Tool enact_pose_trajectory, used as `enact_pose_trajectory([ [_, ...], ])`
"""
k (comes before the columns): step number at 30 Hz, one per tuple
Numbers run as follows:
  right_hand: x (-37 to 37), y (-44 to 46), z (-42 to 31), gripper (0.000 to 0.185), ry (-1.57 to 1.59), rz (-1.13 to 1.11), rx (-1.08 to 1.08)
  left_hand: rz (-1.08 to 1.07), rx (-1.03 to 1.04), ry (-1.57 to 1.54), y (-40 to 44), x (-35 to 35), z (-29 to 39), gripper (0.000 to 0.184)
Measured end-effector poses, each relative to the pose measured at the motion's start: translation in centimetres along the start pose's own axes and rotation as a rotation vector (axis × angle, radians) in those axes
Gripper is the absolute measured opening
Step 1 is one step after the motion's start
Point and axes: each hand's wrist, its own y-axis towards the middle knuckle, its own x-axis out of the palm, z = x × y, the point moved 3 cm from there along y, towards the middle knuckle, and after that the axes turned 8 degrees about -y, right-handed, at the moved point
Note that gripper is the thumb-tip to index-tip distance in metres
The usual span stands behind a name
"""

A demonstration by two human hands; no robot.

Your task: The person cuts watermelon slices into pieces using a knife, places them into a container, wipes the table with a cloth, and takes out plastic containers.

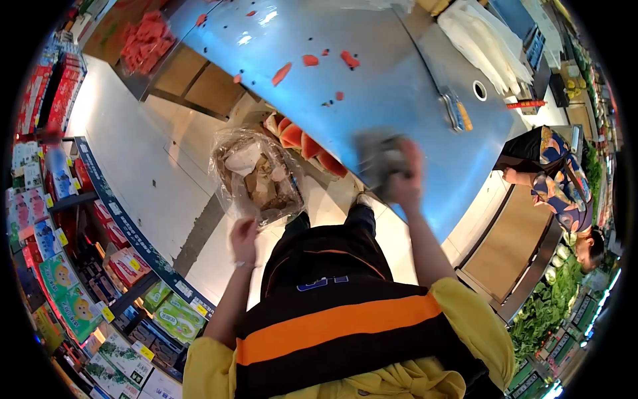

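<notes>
My right hand (407, 176) is closed on a grey cloth (380, 159), pressed to the shiny metal table (399, 100) near its front edge. Both are smeared by motion. My left hand (244, 238) hangs low beside a bin lined with a clear plastic bag (229, 143); its blurred fingers look curled, and I cannot tell whether they touch the plastic. Crumpled brown paper and scraps (262, 179) fill the bin. Red watermelon bits (282, 73) and dark seeds lie scattered over the tabletop.
Cut melon rinds (312, 146) are heaped under the table edge. Red melon chunks (146, 43) sit at the far left. A tool with a yellow part (458, 113) lies on the right, by a round hole (480, 90). Shelves (93, 219) stand left; another person (561, 173) bends at right.
</notes>
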Motion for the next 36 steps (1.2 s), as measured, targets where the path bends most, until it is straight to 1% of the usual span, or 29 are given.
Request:
enact_pose_trajectory([
  [1,-2.9,0.4,2.1,0.054,-0.041,0.143,0.021,0.095,0.005,0.04,-0.2,-6.6,-3.8,0.012],
  [2,-5.8,1.0,4.1,0.054,-0.183,0.186,0.179,0.182,-0.088,0.101,-1.0,-11.4,-5.5,0.012],
  [3,-7.5,1.8,3.9,0.057,-0.562,0.186,0.131,0.274,-0.184,0.094,-1.9,-15.8,-7.6,0.013],
  [4,-8.5,1.5,8.0,0.058,-0.667,0.164,0.162,0.352,-0.216,0.073,-2.7,-19.7,-10.0,0.013],
  [5,-7.9,2.0,8.4,0.058,-0.755,0.201,0.105,0.386,-0.253,0.111,-3.6,-21.8,-11.0,0.013],
  [6,-6.2,2.7,8.2,0.058,-0.754,0.184,0.105,0.397,-0.266,0.113,-4.2,-23.1,-12.0,0.013],
  [8,-2.5,4.1,6.0,0.058,-0.676,0.089,0.028,0.344,-0.429,0.172,-5.0,-25.1,-14.7,0.014],
  [9,0.1,4.4,3.8,0.059,-0.616,0.023,0.049,0.31,-0.502,0.13,-5.0,-25.3,-16.3,0.016],
  [12,7.0,3.9,-0.5,0.058,-0.537,-0.123,0.004,0.172,-0.735,0.086,-5.1,-23.9,-19.2,0.021],
  [13,9.1,3.4,-2.4,0.061,-0.567,-0.142,-0.028,0.139,-0.763,0.063,-4.9,-23.6,-19.7,0.022],
  [14,11.1,2.7,-3.4,0.061,-0.491,-0.171,-0.022,0.104,-0.79,0.038,-4.7,-23.3,-20.1,0.023],
  [15,12.9,2.2,-4.9,0.062,-0.483,-0.185,-0.1,0.094,-0.778,0.04,-4.4,-22.9,-20.0,0.023],
  [16,14.7,1.9,-6.2,0.062,-0.477,-0.255,-0.101,0.093,-0.779,0.035,-4.1,-22.7,-19.6,0.023],
  [17,16.3,1.2,-7.7,0.062,-0.405,-0.273,-0.096,0.09,-0.749,0.054,-3.7,-22.5,-19.2,0.024],
  [19,19.6,-0.4,-10.4,0.059,-0.097,-0.373,0.173,0.098,-0.697,0.045,-3.2,-22.1,-18.7,0.024],
  [20,20.7,-1.5,-11.0,0.057,-0.032,-0.356,0.166,0.123,-0.69,0.055,-3.4,-22.0,-18.2,0.024],
  [21,21.4,-2.2,-10.7,0.056,0.152,-0.333,0.278,0.176,-0.69,-0.001,-4.4,-21.8,-17.7,0.024],
  [22,21.8,-2.7,-10.3,0.055,0.34,-0.307,0.389,0.231,-0.686,-0.056,-5.5,-21.6,-17.2,0.024],
  [24,18.4,-1.9,-10.8,0.056,0.555,-0.319,0.577,0.333,-0.695,-0.131,-10.0,-23.1,-19.4,0.025],
  [26,12.1,0.3,-9.2,0.057,0.534,-0.281,0.359,0.354,-0.807,-0.099,-17.5,-25.3,-22.3,0.023],
  [27,8.8,1.5,-9.7,0.057,0.606,-0.248,0.341,0.329,-0.884,0.13,-21.5,-26.1,-23.2,0.019],
  [28,5.3,2.5,-6.5,0.055,0.417,-0.104,0.239,0.3,-0.917,0.248,-25.5,-26.5,-24.2,0.019],
  [30,-0.1,3.9,-2.6,0.053,0.296,0.041,0.11,0.23,-0.948,0.415,-32.5,-26.5,-26.0,0.02],
  [31,-1.7,3.9,0.1,0.053,0.304,0.034,0.108,0.208,-0.953,0.453,-34.9,-26.0,-26.6,0.02],
  [33,-3.9,2.7,4.7,0.053,-0.585,0.093,0.035,0.168,-0.911,0.503,-37.5,-24.6,-28.3,0.02],
  [34,-4.1,2.0,4.9,0.053,-0.582,0.098,0.051,0.164,-0.891,0.507,-37.9,-23.8,-28.7,0.02],
  [36,-3.4,1.6,4.6,0.052,-0.772,0.094,-0.035,0.148,-0.844,0.51,-37.5,-22.3,-29.0,0.021],
])
